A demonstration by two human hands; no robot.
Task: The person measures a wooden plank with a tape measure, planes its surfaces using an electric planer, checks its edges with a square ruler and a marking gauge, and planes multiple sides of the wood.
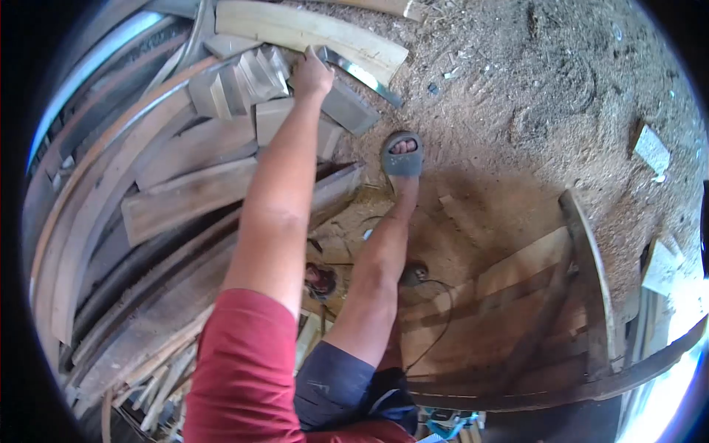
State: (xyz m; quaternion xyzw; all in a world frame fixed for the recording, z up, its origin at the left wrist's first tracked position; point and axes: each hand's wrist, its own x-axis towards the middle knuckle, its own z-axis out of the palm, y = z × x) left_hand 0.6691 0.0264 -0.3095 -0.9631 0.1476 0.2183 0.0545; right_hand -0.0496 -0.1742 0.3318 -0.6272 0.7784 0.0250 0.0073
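My left arm, in a red sleeve, reaches forward to the wood pile. At its end my left hand (313, 75) is closed at the near end of a long narrow strip (362, 75) with a dark end and a shiny face. Most of the fingers are hidden from above. Just beyond the strip lies a pale, slightly curved plank (317, 33). A grey-brown board (348, 108) is below the strip, and several short angled wooden blocks (240, 83) stand in a row left of the hand. My right hand is out of view.
Curved timbers (111, 162) and boards (192, 193) are stacked on the left. My foot in a grey slide (403, 153) stands on sawdust-covered ground (532, 96). At lower right is a curved wooden frame (591, 280); a dark cord (449, 314) runs near my leg.
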